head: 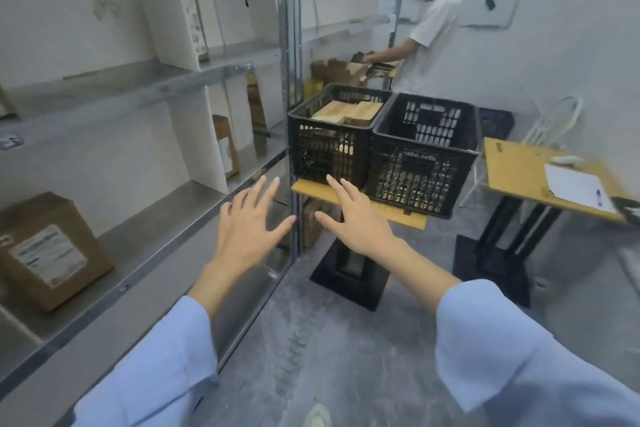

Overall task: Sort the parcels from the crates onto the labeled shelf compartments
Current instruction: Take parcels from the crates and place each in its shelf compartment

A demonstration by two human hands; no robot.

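**Inspector:** State of your hands?

**Worker:** My left hand (247, 229) and right hand (356, 218) are both stretched out in front of me, backs up. The fingers (268, 192) are spread and straight and hold nothing.

**Inspector:** The containers?

**Worker:** Two black slotted crates stand touching, side by side, on a wooden surface (394, 215) just beyond my hands. The left crate (332, 146) holds brown parcels (349, 111) stacked up to its rim, and more show through its slots. The right crate (422, 156) shows its inner walls. I cannot tell what lies at its bottom.

**Inspector:** The shelf?

**Worker:** The metal shelf (138, 253) runs along my left, split by white dividers. A labelled brown box (52, 250) sits in the nearest lower compartment. A second parcel (227, 146) stands upright beside the next divider, and a third (195, 21) stands on the level above.

**Inspector:** Anything else?

**Worker:** A paper sheet (578, 187) with a pen (599, 196) lies on another surface to the right. A person in white (433, 28) stands at the back.
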